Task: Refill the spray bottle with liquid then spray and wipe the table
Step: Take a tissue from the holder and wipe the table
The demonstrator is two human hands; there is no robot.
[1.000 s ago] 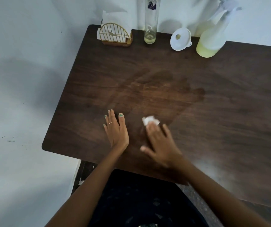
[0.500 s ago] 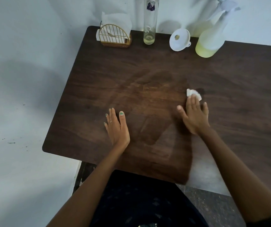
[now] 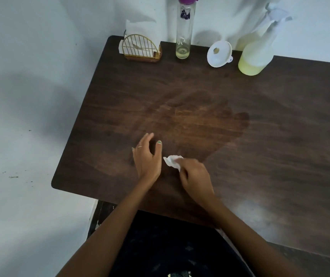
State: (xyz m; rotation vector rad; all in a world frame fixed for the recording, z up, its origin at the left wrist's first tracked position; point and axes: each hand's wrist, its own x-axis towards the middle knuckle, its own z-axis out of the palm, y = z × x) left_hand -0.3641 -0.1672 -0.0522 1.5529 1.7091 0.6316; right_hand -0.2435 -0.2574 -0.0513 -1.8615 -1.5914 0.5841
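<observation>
The dark wooden table (image 3: 280, 136) shows a wet smeared patch across its middle. My right hand (image 3: 195, 174) presses a crumpled white tissue (image 3: 172, 161) onto the table near the front edge; the hand is blurred with motion. Just left of it, my left hand (image 3: 147, 158) has its fingers slightly lifted, heel on the wood, holding nothing. The translucent spray bottle (image 3: 257, 52), with yellow liquid at its bottom, stands at the back right against the wall.
Along the back edge stand a gold wire napkin holder (image 3: 139, 49) with white napkins, a tall clear bottle (image 3: 183, 31) with a purple cap and a little yellow liquid, and a white funnel (image 3: 219, 53) lying on its side. White walls close in behind and left.
My right hand has swept the tissue from the table's middle right back toward the front, beside my left hand. My left hand's fingers have lifted a little off the surface.
</observation>
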